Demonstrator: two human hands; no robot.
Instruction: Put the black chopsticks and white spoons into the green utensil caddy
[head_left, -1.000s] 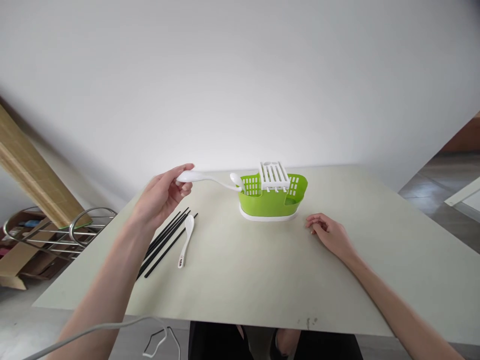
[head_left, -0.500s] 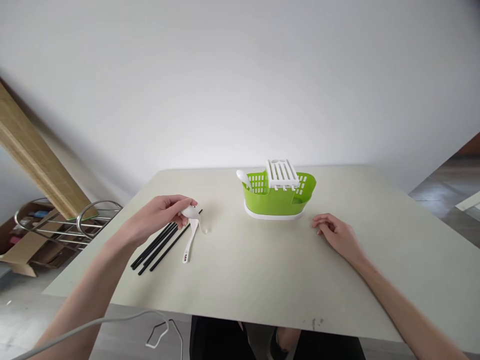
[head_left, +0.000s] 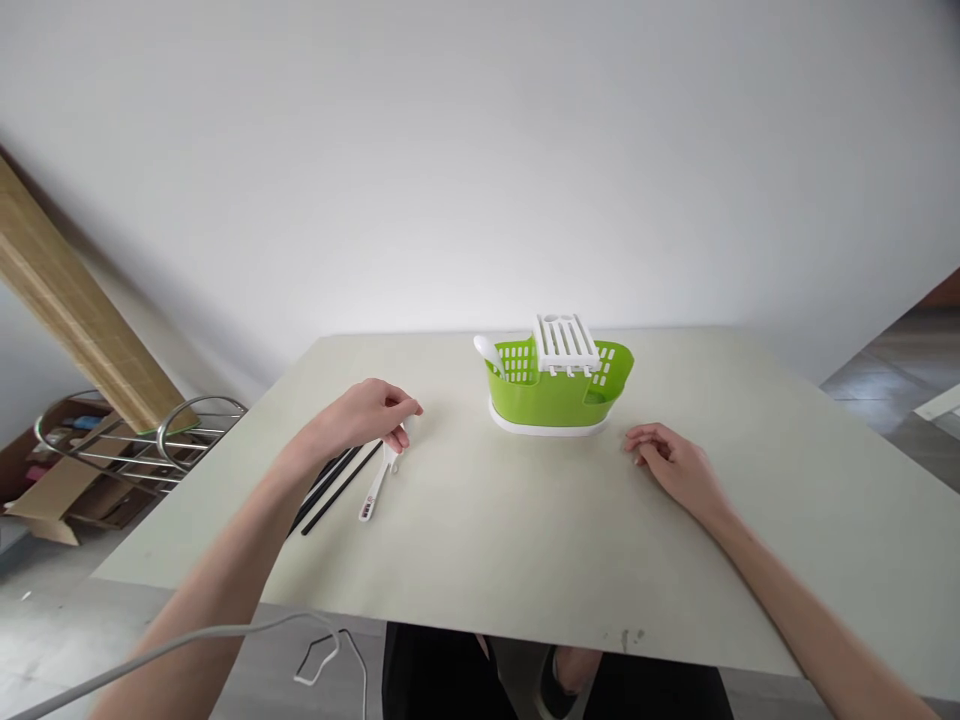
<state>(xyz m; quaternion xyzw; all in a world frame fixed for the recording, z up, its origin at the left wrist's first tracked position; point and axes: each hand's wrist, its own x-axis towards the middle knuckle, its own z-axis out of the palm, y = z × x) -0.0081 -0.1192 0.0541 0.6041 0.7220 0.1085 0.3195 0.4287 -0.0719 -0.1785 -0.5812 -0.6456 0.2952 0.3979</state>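
My left hand (head_left: 366, 413) lies on the table with its fingers curled down over the bowl end of a white spoon (head_left: 373, 491), whose handle points toward me. Black chopsticks (head_left: 335, 484) lie side by side just left of the spoon, partly under my wrist. A green cutlery caddy (head_left: 559, 395) with a white slotted insert (head_left: 566, 342) stands at the far middle of the table. Another white spoon (head_left: 487, 350) sticks up from its left compartment. My right hand (head_left: 670, 462) rests on the table to the right of the caddy, fingers loosely bent and holding nothing.
The pale table (head_left: 525, 540) ends in a front edge close to me. A metal wire rack (head_left: 150, 435) and cardboard sit on the floor at left, beside a leaning wooden board (head_left: 67, 300). A grey cable (head_left: 225, 635) hangs below the table edge.
A second ago my left hand held a white spoon at the caddy's left compartment. That spoon now stands in the caddy, and the hand has come back down onto the spoon on the table.
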